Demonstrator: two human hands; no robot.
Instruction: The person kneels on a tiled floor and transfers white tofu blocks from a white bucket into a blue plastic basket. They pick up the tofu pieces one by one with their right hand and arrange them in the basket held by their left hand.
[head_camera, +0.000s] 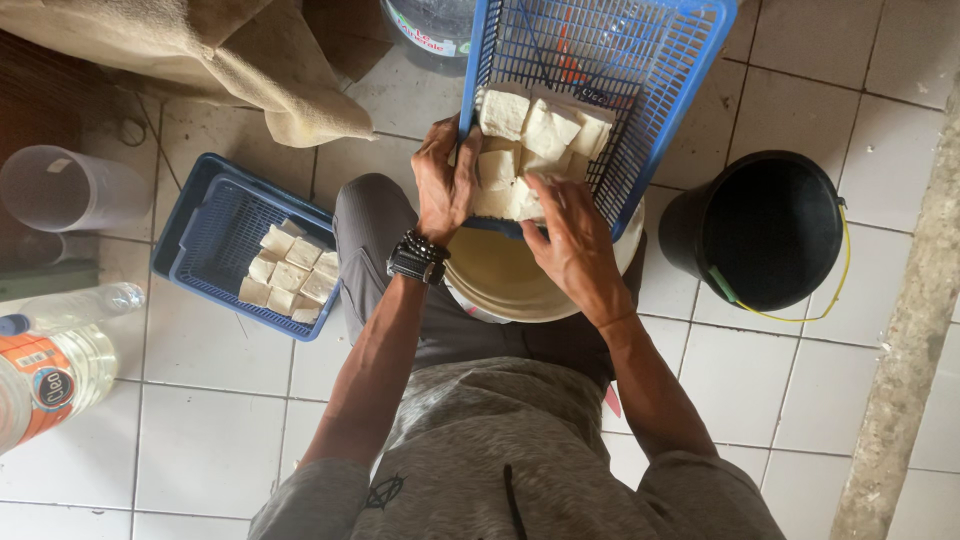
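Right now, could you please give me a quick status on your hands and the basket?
Left hand gripping tilted blue plastic basket at its lower edge. Right hand on pale tofu blocks inside. White round bucket directly beneath; nothing blocking.

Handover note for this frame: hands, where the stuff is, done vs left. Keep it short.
Left hand: gripping the near edge of the tilted blue basket.
Right hand: fingers on the white blocks piled at the basket's low end.
Basket rests over a cream bucket between the knees.
Done: a second blue basket on the floor holds a flat layer of blocks.
Left: the pile in the tilted basket.
Black bucket stands to the right.
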